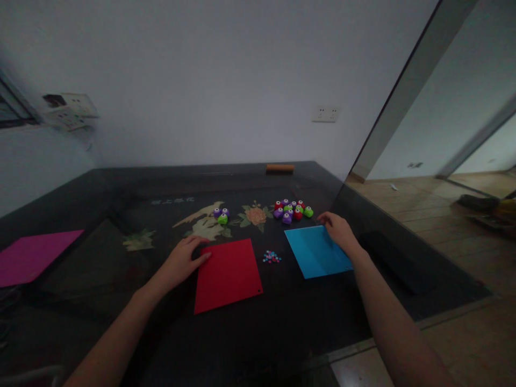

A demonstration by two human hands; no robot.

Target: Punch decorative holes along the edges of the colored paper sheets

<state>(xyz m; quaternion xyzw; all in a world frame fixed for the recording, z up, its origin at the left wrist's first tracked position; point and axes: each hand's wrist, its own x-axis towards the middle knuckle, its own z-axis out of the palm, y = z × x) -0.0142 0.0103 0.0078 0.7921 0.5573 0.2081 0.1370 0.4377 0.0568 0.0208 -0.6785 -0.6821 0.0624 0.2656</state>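
Observation:
My left hand (183, 259) lies flat on the dark table, fingertips touching the left edge of a red paper sheet (228, 274). My right hand (337, 230) rests on the far right corner of a blue paper sheet (316, 251), fingers spread. Between the two sheets sits a small heap of tiny coloured paper bits (271, 257). Just beyond the blue sheet is a cluster of several small craft punches (292, 210) in red, purple and green. A few more punches (221, 215) stand to the left of it.
A magenta sheet (34, 255) lies at the table's left edge. An orange-brown block (279, 168) sits at the far edge by the wall. The table (121, 226) has a painted flower design. A dark flat object (393, 258) lies to the right.

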